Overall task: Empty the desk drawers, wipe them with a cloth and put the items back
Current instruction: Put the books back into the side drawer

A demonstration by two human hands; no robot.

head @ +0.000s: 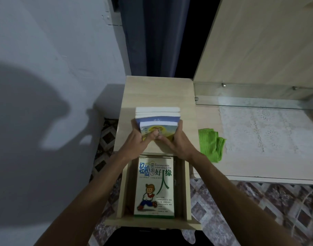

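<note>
A stack of books (158, 116) rests on the light wooden desk top (157, 91). My left hand (137, 141) grips its left side and my right hand (177, 142) grips its right side, thumbs on the yellow cover of the top book. Below them the drawer (124, 189) stands pulled out. Inside it lies a white book (154, 187) with green characters and a cartoon boy on its cover. A folded green cloth (210, 144) lies on the desk to the right of my right hand.
A white lace mat (269, 128) covers the desk's right part, under a glass shelf (249, 96). A wooden panel (258, 41) rises behind it. A wall is close on the left, a dark curtain (157, 36) behind. The floor is patterned tile.
</note>
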